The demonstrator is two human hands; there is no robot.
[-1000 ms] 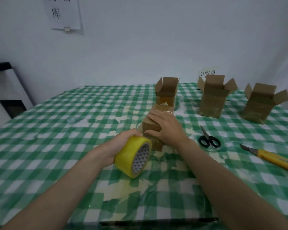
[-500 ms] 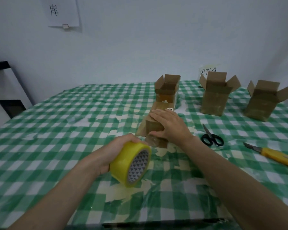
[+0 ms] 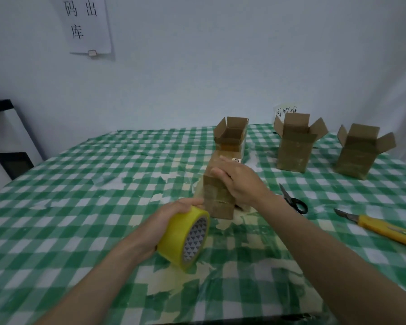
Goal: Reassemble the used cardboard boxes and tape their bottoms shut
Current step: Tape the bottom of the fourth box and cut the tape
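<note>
Left hand (image 3: 171, 219): curled round the yellow tape roll (image 3: 184, 239), low over the surface (image 3: 80, 184).
Right hand (image 3: 238, 184): fingers straight, pressing on the near box (image 3: 217, 195).
Near box: mid-surface, just beyond the roll.
Other boxes (image 3: 293, 146): three, upright, flaps open, farther back.
Scissors (image 3: 293, 199), utility knife (image 3: 380, 227): right of the near box.

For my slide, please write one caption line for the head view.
Left hand holds yellow tape roll; right hand steadies a cardboard box.

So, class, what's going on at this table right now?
A person is taping a cardboard box on a checked tablecloth. The right hand rests on top of the box, steadying it, while the left hand grips a yellow tape roll beside it. Three open boxes stand behind; scissors and a utility knife lie to the right.
</note>
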